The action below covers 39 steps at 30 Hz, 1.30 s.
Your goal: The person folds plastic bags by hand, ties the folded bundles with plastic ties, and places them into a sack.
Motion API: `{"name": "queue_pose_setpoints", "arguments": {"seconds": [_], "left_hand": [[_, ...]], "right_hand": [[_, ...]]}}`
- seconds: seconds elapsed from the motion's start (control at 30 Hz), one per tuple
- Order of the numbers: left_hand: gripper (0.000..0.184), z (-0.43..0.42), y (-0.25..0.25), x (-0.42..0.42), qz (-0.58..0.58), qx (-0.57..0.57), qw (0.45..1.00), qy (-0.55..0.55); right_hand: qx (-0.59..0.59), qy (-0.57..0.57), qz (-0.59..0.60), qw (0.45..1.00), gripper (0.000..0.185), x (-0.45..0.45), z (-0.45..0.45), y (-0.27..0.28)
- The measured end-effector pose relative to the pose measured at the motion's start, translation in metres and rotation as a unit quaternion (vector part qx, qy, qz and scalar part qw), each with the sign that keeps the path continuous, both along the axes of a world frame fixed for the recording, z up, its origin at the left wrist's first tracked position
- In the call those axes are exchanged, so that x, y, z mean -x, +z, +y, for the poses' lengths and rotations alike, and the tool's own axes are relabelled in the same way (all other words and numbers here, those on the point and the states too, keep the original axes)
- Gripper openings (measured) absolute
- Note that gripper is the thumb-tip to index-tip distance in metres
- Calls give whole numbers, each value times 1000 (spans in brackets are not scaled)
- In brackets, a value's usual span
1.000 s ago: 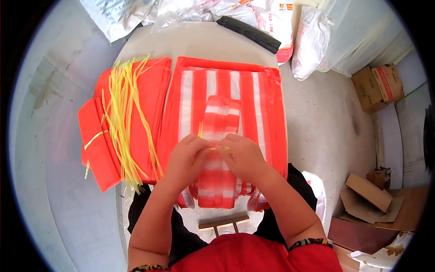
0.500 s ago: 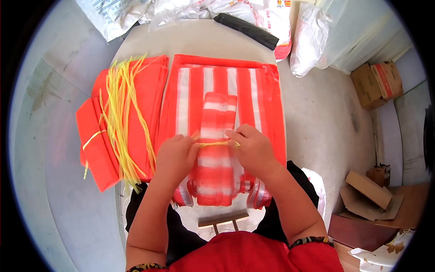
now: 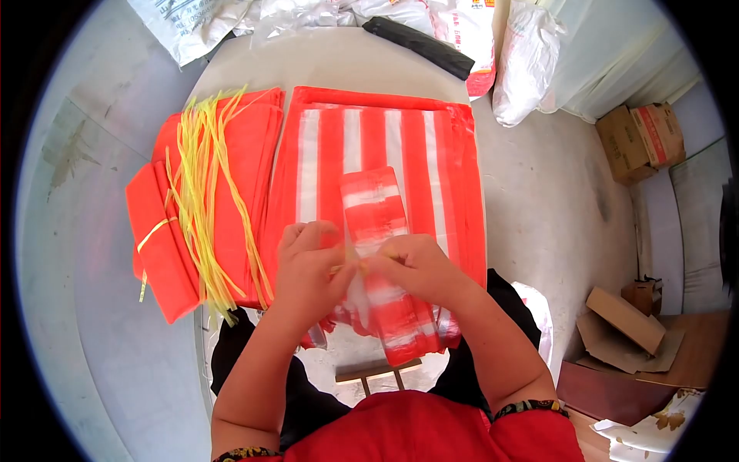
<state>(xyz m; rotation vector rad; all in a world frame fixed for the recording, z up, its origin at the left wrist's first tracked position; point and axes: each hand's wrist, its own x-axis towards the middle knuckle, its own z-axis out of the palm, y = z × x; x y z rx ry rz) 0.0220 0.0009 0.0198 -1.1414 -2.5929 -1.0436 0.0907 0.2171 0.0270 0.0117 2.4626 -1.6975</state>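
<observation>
A folded bundle of red-and-white striped plastic bags (image 3: 376, 206) lies tilted on top of a flat stack of similar striped bags (image 3: 369, 135). Above the bundle's middle, my two hands meet at a yellow tie strip (image 3: 363, 266), which is mostly covered by fingers. My left hand (image 3: 309, 258) is curled at the bundle's left side, pinching the strip, its upper fingers blurred. My right hand (image 3: 419, 266) rests over the bundle, with thumb and forefinger closed on the strip.
Left of the stack lie plain red bags (image 3: 262, 127) with loose yellow strips (image 3: 204, 185) across them, beside a tied red bundle (image 3: 162, 246). At the table's far edge are a black roll (image 3: 418, 48) and white sacks (image 3: 527, 65). Cardboard boxes (image 3: 639, 146) stand at right.
My hands have drawn together over the bundle's middle with the yellow strip. The bundle has turned, its near end swinging right.
</observation>
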Motion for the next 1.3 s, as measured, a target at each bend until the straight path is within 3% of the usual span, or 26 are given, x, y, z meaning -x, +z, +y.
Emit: {"name": "queue_pose_setpoints", "arguments": {"seconds": [0.03,0.13,0.23,0.33,0.43,0.53,0.73,0.83,0.93,1.03,1.13,1.23,1.3], "left_hand": [[11,0,2,0,26,-20,999,0],[10,-7,2,4,-101,-54,992,-58],[8,-8,-6,0,-296,-147,936,-119],[23,-4,-6,-5,-380,-247,874,-176],[39,3,-9,-2,-332,-303,885,-125],[44,10,7,-9,-290,-140,945,-60],[7,20,-13,-14,-313,-131,940,31],[14,23,-7,-15,-435,-178,880,67],[15,21,-4,-13,-458,-155,874,50],[15,22,-16,-13,-415,-121,901,19],[14,23,-10,-14,-261,18,965,6],[14,23,-2,-12,-187,116,976,-11],[14,20,3,-14,-177,85,980,-23]], "right_hand": [[-14,0,-16,1000,24,1,-1,2],[-2,-11,-19,1000,20,0,-7,6],[-99,10,35,994,19,-2,-9,0],[-115,3,93,989,18,-2,-14,-6],[-78,-17,28,996,18,-2,-14,-1],[-57,-3,7,998,20,1,-9,0],[1,-43,8,999,18,0,-11,8],[-6,-48,-35,998,16,-2,-10,13],[-158,-3,96,983,16,-3,-7,7],[-199,-21,265,943,19,-2,-9,-9],[-241,2,316,918,22,-1,-9,-17],[-252,-6,349,902,22,-1,-8,-18],[-228,-21,314,921,20,-2,-9,-17]]}}
